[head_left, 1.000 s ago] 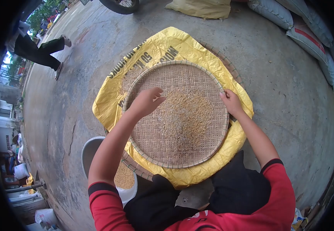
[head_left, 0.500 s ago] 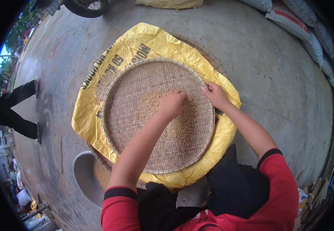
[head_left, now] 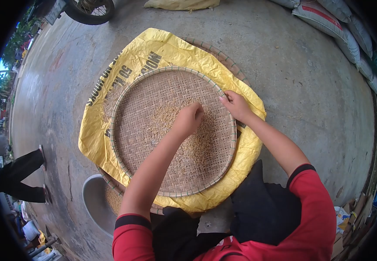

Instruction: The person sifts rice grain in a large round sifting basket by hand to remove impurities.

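A round woven bamboo winnowing tray (head_left: 142,102) lies on a yellow printed sack (head_left: 97,143) in front of me. Loose tan grain (head_left: 199,148), apparently unhusked rice, is spread over its middle. My left hand (head_left: 189,118) is over the grain with its fingers curled in and closed; whatever they hold is hidden. My right hand (head_left: 235,105) grips the tray's upper right rim, thumb on the inner side. Under the sack, the edge of a larger woven tray (head_left: 216,53) shows.
At lower left a grey metal basin (head_left: 93,204) holds more grain. Filled sacks (head_left: 319,19) are stacked at upper right. A motorbike wheel (head_left: 90,11) and a pale sack (head_left: 182,3) are at the top. Another person's legs (head_left: 21,174) stand at left on the concrete floor.
My left hand has shifted slightly over the grain, its fingers curled in more. The right hand keeps its grip on the rim. The other person's legs appear lower in view, and the view has shifted slightly.
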Demonstrator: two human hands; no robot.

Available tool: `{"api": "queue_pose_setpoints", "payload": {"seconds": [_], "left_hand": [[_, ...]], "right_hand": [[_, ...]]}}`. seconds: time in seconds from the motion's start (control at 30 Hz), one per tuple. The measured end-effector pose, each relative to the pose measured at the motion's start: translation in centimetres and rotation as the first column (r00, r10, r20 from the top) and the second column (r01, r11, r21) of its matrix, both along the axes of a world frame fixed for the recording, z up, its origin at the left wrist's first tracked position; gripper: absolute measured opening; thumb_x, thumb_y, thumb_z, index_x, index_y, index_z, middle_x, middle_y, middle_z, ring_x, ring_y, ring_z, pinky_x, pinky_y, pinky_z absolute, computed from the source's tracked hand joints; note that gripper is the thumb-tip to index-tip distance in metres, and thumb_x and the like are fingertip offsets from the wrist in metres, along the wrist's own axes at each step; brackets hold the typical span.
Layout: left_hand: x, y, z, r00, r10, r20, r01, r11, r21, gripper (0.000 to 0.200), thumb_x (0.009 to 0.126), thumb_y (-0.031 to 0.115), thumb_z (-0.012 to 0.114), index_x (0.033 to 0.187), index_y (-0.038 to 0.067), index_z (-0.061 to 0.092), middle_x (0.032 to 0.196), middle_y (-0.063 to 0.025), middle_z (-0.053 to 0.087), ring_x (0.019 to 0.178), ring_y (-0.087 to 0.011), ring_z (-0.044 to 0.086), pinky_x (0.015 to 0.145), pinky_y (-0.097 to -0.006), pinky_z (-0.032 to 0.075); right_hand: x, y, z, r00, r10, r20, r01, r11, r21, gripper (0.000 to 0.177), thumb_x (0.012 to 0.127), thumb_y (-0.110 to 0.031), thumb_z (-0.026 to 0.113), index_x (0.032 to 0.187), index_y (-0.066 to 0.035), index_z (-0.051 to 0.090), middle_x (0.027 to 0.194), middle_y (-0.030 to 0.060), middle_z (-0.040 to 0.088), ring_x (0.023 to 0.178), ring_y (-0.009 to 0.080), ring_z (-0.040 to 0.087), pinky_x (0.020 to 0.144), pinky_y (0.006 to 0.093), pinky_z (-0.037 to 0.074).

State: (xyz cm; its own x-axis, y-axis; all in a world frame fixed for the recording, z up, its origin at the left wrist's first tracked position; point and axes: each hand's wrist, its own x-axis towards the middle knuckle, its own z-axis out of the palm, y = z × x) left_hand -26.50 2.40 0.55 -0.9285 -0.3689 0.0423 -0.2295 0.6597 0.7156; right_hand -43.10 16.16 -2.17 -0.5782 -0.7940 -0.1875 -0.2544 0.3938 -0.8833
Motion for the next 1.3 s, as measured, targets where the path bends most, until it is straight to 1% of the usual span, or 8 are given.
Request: {"api": "queue_pose_setpoints", "payload": {"seconds": [0.17,0.37,0.57,0.7,0.77,0.97,1.1,1.3], "left_hand": [[1.0,-0.9,1.0,0.966,0.24,0.093,-0.249,0.779,0.575,0.009,0.081,0.006,0.063,0.084,0.002,0.055,0.075,-0.0057,0.063,0.068,-0.0115,0.059,0.061,-0.0251,0.046],[13.4,-3.1,7.4,0.9,0.436,0.031,-0.326,0.623,0.711,0.011,0.081,0.007,0.065,0.083,0.002,0.056,0.077,-0.003,0.061,0.07,-0.0077,0.057,0.063,-0.0215,0.046],[34.7,-2.6,4.5,0.334,0.942,0.02,-0.854,0.294,0.429,0.01,0.078,0.006,0.067,0.08,0.002,0.058,0.075,-0.0016,0.061,0.069,-0.0081,0.056,0.063,-0.0218,0.045],[44.4,0.6,-1.0,0.126,0.955,0.269,-0.983,0.157,-0.095,0.02,0.073,0.012,0.072,0.087,0.002,0.062,0.084,-0.0082,0.063,0.079,-0.0156,0.059,0.073,-0.0268,0.047],[43.9,1.6,-0.9,0.142,0.962,0.235,-0.816,0.248,-0.523,0.026,0.072,0.016,0.073,0.092,0.002,0.063,0.094,-0.0131,0.062,0.089,-0.0241,0.059,0.082,-0.032,0.045],[33.8,-4.0,4.2,0.509,0.842,-0.179,-0.833,0.431,-0.346,0.02,0.08,0.011,0.062,0.097,0.001,0.06,0.098,-0.0136,0.062,0.094,-0.0287,0.058,0.083,-0.0373,0.044],[23.9,-6.7,6.3,0.874,0.485,0.028,-0.479,0.87,-0.115,0.023,0.083,0.012,0.059,0.105,0.006,0.056,0.093,-0.0108,0.063,0.089,-0.0281,0.06,0.078,-0.0368,0.047],[11.4,-10.8,3.2,0.952,0.168,0.256,-0.155,0.985,-0.071,0.031,0.076,0.009,0.066,0.106,0.007,0.055,0.097,-0.0115,0.061,0.09,-0.028,0.059,0.077,-0.0367,0.048]], "right_hand": [[0.0,0.0,0.2,1.0,0.008,-0.005,-0.008,1.0,-0.015,0.035,0.087,-0.029,0.056,0.105,0.001,0.056,0.086,0.011,0.064,0.076,0.018,0.06,0.07,0.0299,0.047],[0.1,0.1,-0.2,0.997,-0.013,0.071,0.017,0.998,-0.061,0.034,0.087,-0.024,0.057,0.107,0.004,0.054,0.091,0.0101,0.064,0.08,0.0132,0.06,0.072,0.0257,0.047],[0.1,-0.1,-0.5,0.999,-0.021,0.046,0.026,0.996,-0.091,0.032,0.09,-0.02,0.054,0.108,0.006,0.052,0.09,0.009,0.063,0.081,0.0107,0.058,0.073,0.0236,0.046],[-0.3,-0.1,-0.9,1.0,0.008,0.027,-0.006,0.998,-0.069,0.032,0.091,-0.022,0.054,0.107,0.005,0.053,0.088,0.0072,0.063,0.078,0.009,0.056,0.071,0.0225,0.045],[-0.4,-0.3,-1.3,1.0,0.02,0.004,-0.019,0.997,-0.079,0.031,0.091,-0.022,0.053,0.107,0.005,0.053,0.087,0.0067,0.062,0.077,0.0082,0.055,0.07,0.0221,0.044],[-0.1,-0.2,-0.5,1.0,-0.011,-0.018,0.01,0.999,-0.049,0.031,0.091,-0.02,0.052,0.108,0.005,0.052,0.089,0.0072,0.063,0.077,0.0077,0.055,0.07,0.0216,0.044],[-0.1,-0.3,-0.8,0.999,-0.006,0.04,0.008,0.998,-0.066,0.031,0.091,-0.02,0.052,0.109,0.006,0.052,0.09,0.0077,0.063,0.079,0.0082,0.056,0.071,0.0213,0.044],[-0.2,-0.1,-1.3,0.999,-0.008,0.032,0.01,0.997,-0.072,0.029,0.091,-0.02,0.052,0.106,0.006,0.052,0.088,0.0068,0.062,0.079,0.0083,0.056,0.07,0.0214,0.044]]}}
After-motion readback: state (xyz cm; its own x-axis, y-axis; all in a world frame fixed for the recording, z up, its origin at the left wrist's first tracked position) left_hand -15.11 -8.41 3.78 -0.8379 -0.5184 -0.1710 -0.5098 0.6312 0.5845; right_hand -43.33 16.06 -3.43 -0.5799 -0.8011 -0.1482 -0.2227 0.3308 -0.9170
